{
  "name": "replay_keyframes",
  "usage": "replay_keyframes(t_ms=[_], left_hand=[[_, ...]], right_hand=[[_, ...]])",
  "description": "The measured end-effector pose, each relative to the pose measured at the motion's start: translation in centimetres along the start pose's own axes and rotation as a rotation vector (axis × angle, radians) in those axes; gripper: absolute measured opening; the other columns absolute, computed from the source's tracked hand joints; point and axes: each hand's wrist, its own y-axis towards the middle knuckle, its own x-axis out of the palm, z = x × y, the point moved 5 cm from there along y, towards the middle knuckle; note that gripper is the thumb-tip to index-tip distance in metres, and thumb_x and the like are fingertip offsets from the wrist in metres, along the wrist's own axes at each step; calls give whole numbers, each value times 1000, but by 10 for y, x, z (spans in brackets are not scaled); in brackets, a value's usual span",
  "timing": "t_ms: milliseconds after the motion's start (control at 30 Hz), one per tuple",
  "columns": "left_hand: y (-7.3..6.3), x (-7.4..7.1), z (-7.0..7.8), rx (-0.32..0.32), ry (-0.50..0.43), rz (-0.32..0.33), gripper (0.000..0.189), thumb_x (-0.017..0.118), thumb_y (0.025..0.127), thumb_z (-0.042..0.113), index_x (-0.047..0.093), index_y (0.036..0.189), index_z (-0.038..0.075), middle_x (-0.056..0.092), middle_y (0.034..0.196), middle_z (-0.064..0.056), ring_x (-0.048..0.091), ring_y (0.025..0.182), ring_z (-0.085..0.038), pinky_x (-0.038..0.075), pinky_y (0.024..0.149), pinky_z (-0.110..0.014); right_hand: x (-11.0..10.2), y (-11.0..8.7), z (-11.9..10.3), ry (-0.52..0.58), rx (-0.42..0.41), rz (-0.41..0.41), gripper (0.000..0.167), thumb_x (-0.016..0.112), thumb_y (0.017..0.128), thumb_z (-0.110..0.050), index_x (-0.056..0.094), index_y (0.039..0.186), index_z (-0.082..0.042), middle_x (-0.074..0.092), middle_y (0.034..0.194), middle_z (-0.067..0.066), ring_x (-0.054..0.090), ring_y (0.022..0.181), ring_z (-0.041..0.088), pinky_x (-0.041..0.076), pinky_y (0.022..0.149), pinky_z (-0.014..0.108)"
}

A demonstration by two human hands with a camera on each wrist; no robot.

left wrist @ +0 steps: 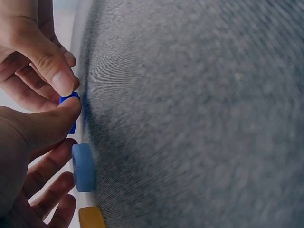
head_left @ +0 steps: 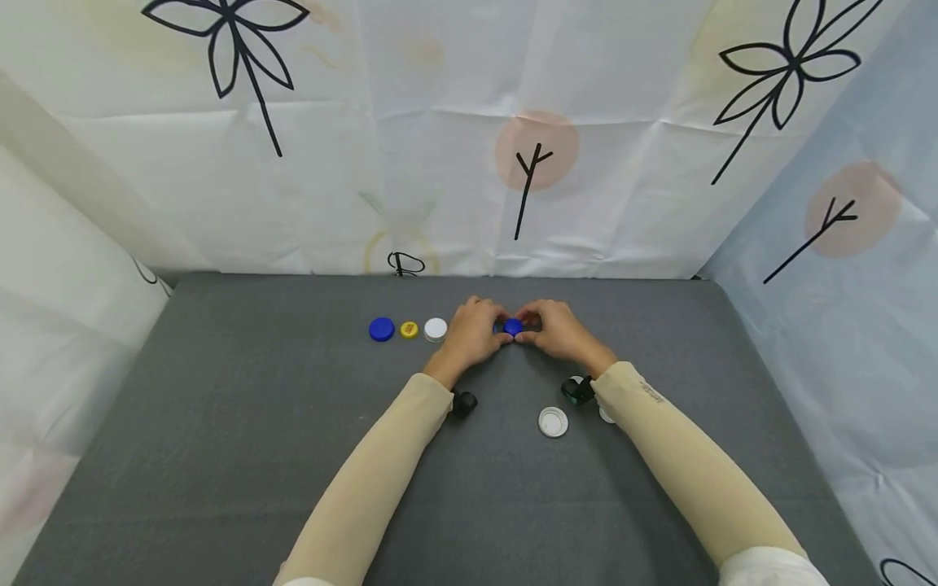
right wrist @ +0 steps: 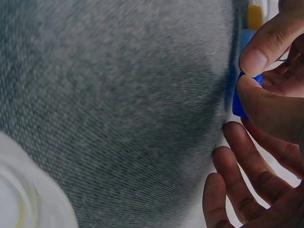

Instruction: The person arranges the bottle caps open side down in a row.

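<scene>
A small dark blue bottle cap [head_left: 513,326] is between both hands, close over the grey table. My left hand [head_left: 471,332] pinches it from the left, its thumb at the cap's edge in the left wrist view. From the right, my right hand [head_left: 563,332] grips the same cap with thumb and fingers; its other fingers spread loosely in the right wrist view. Beside the left fingers a light blue cap [left wrist: 84,168] stands on the table, mostly hidden by that hand in the head view. Past it is a yellow cap [left wrist: 91,217].
Left of the hands, a larger blue cap [head_left: 381,329], a small yellow cap [head_left: 409,330] and a white cap [head_left: 436,328] lie in a row. Nearer the body lies an upturned white lid [head_left: 553,422]. Other white lids [head_left: 606,416] are partly hidden by the right arm.
</scene>
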Motion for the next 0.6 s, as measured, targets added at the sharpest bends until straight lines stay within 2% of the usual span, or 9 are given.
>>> replay_keyframes(t_ms=[167, 367, 600], left_hand=[[2, 3, 0, -12, 56, -20, 31, 80, 91, 29, 76, 117, 12, 68, 111, -4, 57, 109, -26, 44, 95, -44], [1, 2, 2, -26, 64, -48, 33, 80, 91, 30, 76, 117, 11, 66, 117, -6, 56, 112, -27, 45, 95, -45], [-2, -1, 4, -22, 49, -22, 38, 82, 89, 32, 75, 119, 10, 65, 118, -7, 55, 113, -27, 44, 96, -44]], right_hand=[[3, 4, 4, -27, -4, 2, 26, 82, 88, -11, 74, 110, 0, 66, 101, 14, 62, 94, 29, 49, 85, 45], [3, 4, 4, -37, -17, 1, 26, 82, 87, -11, 74, 108, 1, 64, 101, 15, 60, 94, 30, 49, 84, 46], [-3, -5, 3, 17, -10, 11, 35, 82, 87, -13, 72, 117, 2, 64, 106, 16, 61, 99, 32, 50, 87, 47]])
